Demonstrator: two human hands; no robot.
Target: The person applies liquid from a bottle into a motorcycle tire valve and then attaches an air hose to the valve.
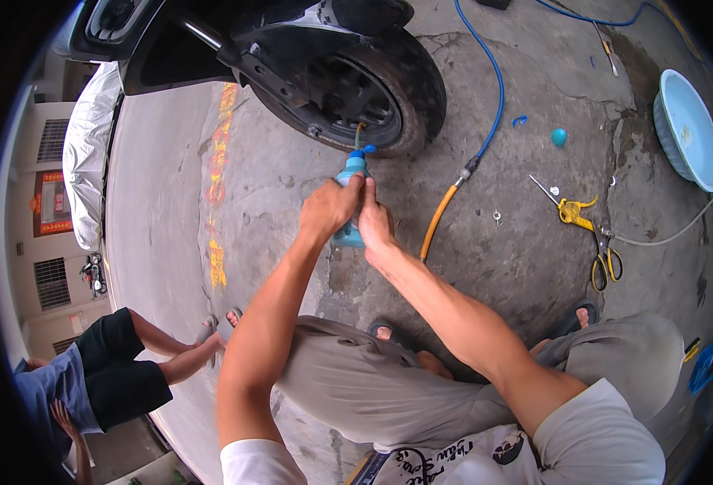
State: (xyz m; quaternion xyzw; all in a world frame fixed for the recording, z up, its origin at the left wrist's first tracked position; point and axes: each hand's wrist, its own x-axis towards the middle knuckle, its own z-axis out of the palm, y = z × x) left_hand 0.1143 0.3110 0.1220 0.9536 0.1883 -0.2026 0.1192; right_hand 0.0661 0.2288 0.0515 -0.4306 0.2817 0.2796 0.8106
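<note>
Head view: a black wheel (429,89) stands at upper centre, on grey concrete (486,267). Fingers of the left hand (326,208) and right hand (377,220) are clamped around the light-blue bottle (348,236), just below the wheel; some fingertips are hidden. Expect the bottle to be light and soft-walled, slippery if wet. Grip the body below the blue cap (356,155). The thin tube (357,138) above the cap probably flexes easily; apply no side load.

Cracked concrete floor (486,267); on it, pale-blue basin (694,113), yellow air gun (573,212), scissors (601,250), hose (499,89)
</note>
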